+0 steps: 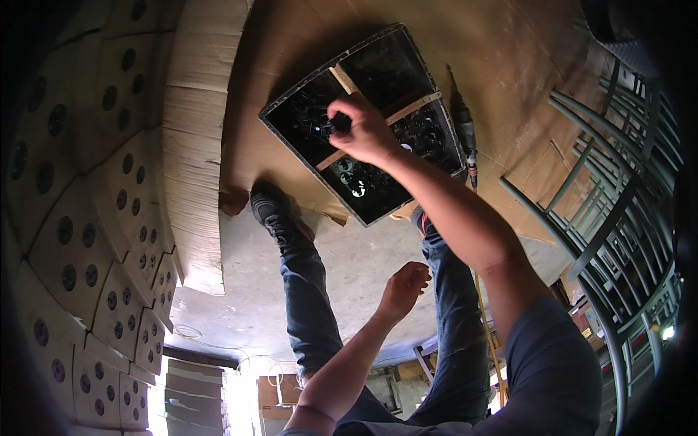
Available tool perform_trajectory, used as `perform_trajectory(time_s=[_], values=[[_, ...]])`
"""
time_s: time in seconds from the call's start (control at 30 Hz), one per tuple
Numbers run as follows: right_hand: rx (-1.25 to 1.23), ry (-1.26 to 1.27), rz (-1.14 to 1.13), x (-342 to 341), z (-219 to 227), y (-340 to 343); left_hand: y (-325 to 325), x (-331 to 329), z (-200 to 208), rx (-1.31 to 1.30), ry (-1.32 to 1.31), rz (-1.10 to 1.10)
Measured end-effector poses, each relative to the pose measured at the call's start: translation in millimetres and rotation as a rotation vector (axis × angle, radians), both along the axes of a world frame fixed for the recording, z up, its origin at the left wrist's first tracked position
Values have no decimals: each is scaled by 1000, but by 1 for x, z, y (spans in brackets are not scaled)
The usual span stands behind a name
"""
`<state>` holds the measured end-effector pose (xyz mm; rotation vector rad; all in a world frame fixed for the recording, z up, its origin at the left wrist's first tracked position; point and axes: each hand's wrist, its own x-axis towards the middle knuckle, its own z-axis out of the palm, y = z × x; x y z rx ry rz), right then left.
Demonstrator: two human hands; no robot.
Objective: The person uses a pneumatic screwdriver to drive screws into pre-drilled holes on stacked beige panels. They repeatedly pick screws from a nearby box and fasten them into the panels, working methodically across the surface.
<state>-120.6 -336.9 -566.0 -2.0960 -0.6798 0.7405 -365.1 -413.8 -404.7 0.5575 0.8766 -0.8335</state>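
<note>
A dark tray (363,218) split by wooden dividers (414,107) lies on brown cardboard in front of my feet. Small dark parts, too small to name, fill its compartments, with several shiny round pieces (358,187) in the near one. My right hand (363,134) is over the left compartment, its thumb and fingers curled round something dark that I cannot make out. Lower down, above the floor between my legs, my left hand (404,291) has its fingers curled in; whatever they hold is hidden.
Right of the tray lies a slim dark power screwdriver (462,123) with a long bit. A thin yellowish hose (488,338) runs beside my right leg. Grey-green metal frames (603,211) are stacked at the right. Stacked cartons with dark round spots (87,261) line the left, beside cardboard sheets (195,160).
</note>
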Motion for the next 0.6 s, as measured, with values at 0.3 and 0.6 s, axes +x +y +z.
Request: perform_trajectory(time_s=[0.3, 0.6], values=[[-309, -131, -27, -68, -10, 44, 1, 4, 4, 16, -10, -18], [-177, -359, -124, -4, 19, 0, 1, 1, 3, 16, -19, 32]])
